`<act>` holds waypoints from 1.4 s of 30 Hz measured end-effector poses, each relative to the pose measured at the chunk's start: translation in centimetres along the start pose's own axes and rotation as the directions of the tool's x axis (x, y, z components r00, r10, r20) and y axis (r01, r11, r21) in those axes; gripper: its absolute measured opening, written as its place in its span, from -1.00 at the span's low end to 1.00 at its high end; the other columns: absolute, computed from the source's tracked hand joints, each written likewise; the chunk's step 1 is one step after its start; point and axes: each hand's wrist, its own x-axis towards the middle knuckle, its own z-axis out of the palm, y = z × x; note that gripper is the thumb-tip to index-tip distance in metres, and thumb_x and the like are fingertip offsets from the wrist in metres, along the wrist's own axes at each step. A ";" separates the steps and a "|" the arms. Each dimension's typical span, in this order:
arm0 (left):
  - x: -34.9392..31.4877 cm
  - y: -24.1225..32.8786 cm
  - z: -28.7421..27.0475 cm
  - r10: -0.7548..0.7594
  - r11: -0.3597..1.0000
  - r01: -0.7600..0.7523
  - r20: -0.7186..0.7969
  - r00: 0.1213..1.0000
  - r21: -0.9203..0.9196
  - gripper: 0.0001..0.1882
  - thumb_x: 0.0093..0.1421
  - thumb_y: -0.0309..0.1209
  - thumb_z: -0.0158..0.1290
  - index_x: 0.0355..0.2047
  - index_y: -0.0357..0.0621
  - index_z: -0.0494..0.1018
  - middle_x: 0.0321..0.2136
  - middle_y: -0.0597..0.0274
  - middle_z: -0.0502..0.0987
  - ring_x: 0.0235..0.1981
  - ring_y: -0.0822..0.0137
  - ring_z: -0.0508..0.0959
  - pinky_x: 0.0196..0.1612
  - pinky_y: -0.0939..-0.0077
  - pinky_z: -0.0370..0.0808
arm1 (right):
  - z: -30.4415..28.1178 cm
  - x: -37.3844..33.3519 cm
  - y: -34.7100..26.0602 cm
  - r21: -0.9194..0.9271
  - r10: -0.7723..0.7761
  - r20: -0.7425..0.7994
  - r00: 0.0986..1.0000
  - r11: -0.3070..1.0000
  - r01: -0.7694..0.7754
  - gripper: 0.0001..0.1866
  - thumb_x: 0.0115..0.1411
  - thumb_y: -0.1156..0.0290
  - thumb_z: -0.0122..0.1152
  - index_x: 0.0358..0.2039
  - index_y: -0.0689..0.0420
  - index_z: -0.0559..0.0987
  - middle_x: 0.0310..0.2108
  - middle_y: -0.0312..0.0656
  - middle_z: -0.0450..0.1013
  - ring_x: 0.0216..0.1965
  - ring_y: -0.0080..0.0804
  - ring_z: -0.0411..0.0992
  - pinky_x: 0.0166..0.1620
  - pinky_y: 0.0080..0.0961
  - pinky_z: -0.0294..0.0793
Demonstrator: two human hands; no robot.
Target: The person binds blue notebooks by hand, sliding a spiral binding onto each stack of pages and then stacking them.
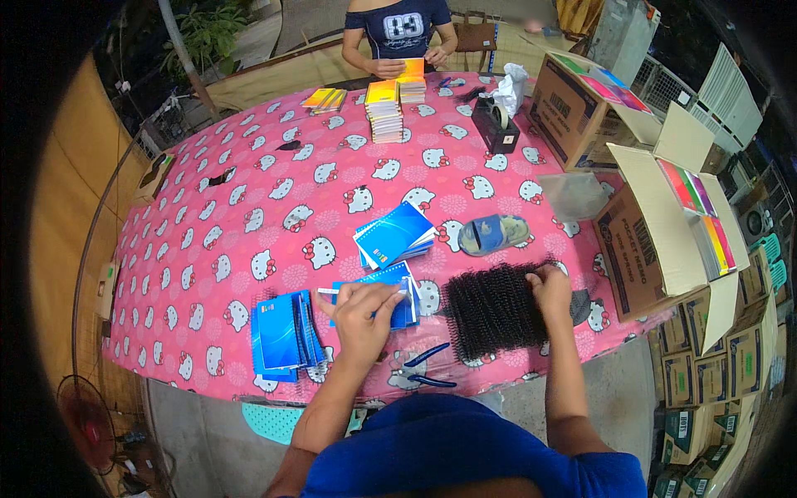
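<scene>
My left hand [365, 317] is closed on a small notebook seen almost edge-on, just over a blue-covered notebook [400, 279] on the table. My right hand [550, 290] pinches at the right end of a pile of black plastic spiral coils [496, 314]; the single coil between its fingers is hard to make out. To the left of my left hand lies a fanned stack of blue spiral notebooks [282, 330]. Another blue stack [394, 235] rests farther back. Blue-handled pliers [430, 367] lie between my forearms, near the table's front edge.
A pink patterned cloth [241, 199] covers the table. Beyond the coils is a blue patterned pouch [496, 234]. Cartons [643, 249] of colourful notebooks stand at right, near a tape dispenser [496, 126]. Across the table, a person [398, 37] handles stacked yellow notebooks [384, 112].
</scene>
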 end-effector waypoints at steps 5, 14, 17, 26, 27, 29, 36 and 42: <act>0.3 -0.8 0.2 0.007 1.000 -0.007 -0.028 1.000 0.004 -0.89 0.02 -0.28 0.23 -0.44 0.06 0.65 -0.41 0.41 0.62 -0.31 0.39 0.48 0.19 -0.21 -0.27 | 0.1 -0.2 -1.6 -0.104 -0.133 -0.082 0.988 0.987 0.124 -0.82 0.09 0.39 0.19 -0.34 0.21 0.61 -0.36 0.09 0.43 -0.30 0.07 0.45 -0.24 -0.09 0.45; 0.5 -1.7 0.1 -0.008 0.999 0.007 0.007 1.000 0.046 -0.86 0.02 -0.26 0.23 -0.40 0.05 0.63 -0.35 0.40 0.61 -0.21 0.36 0.52 0.16 -0.27 -0.21 | 0.6 -4.8 -15.4 0.664 -0.599 -0.066 0.798 0.570 0.484 -0.79 0.12 0.50 0.18 -0.21 0.13 0.62 -0.38 -0.06 0.49 -0.35 -0.16 0.48 -0.26 -0.37 0.46; 0.6 -1.3 -0.3 -0.022 0.999 0.021 0.027 0.999 0.048 -0.86 0.03 -0.27 0.23 -0.39 0.05 0.64 -0.37 0.39 0.60 -0.22 0.36 0.52 0.16 -0.26 -0.21 | 1.1 -4.5 -16.3 0.690 -0.632 -0.024 0.774 0.550 0.470 -0.78 0.09 0.45 0.23 -0.22 0.14 0.62 -0.35 -0.07 0.48 -0.37 -0.19 0.47 -0.28 -0.39 0.46; 0.3 -1.7 -0.2 -0.004 0.998 0.003 0.018 1.000 0.056 -0.84 0.04 -0.29 0.23 -0.33 0.08 0.64 -0.35 0.40 0.60 -0.21 0.41 0.51 0.19 -0.14 -0.24 | 0.2 -3.3 -16.6 0.686 -0.732 0.098 0.674 0.540 0.487 -0.75 0.03 0.46 0.27 -0.22 0.14 0.60 -0.37 -0.11 0.40 -0.38 -0.23 0.43 -0.30 -0.35 0.43; 0.3 -1.7 -0.2 -0.007 0.999 0.006 0.020 1.000 0.050 -0.83 0.03 -0.29 0.24 -0.33 0.08 0.63 -0.35 0.40 0.60 -0.21 0.41 0.51 0.18 -0.14 -0.24 | 0.4 -3.1 -16.6 0.683 -0.744 0.090 0.663 0.531 0.502 -0.76 0.04 0.46 0.27 -0.22 0.14 0.59 -0.37 -0.12 0.40 -0.37 -0.24 0.43 -0.30 -0.35 0.43; 0.5 -1.7 -0.4 -0.012 0.999 0.012 0.023 1.000 0.037 -0.82 0.02 -0.29 0.25 -0.32 0.08 0.63 -0.33 0.39 0.61 -0.22 0.41 0.51 0.18 -0.13 -0.23 | 0.6 -2.6 -16.6 0.675 -0.765 0.076 0.639 0.511 0.531 -0.78 0.06 0.48 0.25 -0.24 0.15 0.59 -0.38 -0.12 0.40 -0.35 -0.24 0.43 -0.29 -0.35 0.43; 0.5 -2.2 -0.2 0.007 0.999 -0.006 -0.016 1.000 0.034 -0.80 -0.02 -0.31 0.26 -0.32 0.07 0.63 -0.31 0.38 0.61 -0.20 0.38 0.52 0.15 -0.16 -0.18 | -0.2 -3.9 -18.4 0.556 -0.746 0.117 0.656 0.596 0.579 -0.80 0.14 0.37 0.17 -0.25 0.20 0.50 -0.35 -0.09 0.40 -0.26 -0.11 0.43 -0.25 -0.26 0.45; 0.4 -2.4 -0.3 0.010 0.998 -0.010 0.010 1.000 0.056 -0.79 -0.02 -0.32 0.26 -0.31 0.07 0.63 -0.31 0.40 0.59 -0.18 0.40 0.50 0.17 -0.08 -0.19 | -0.8 -4.8 -19.7 0.391 -0.760 0.106 0.641 0.625 0.676 -0.76 0.16 0.30 0.13 -0.21 0.16 0.45 -0.25 -0.08 0.38 -0.17 -0.02 0.42 -0.26 -0.12 0.46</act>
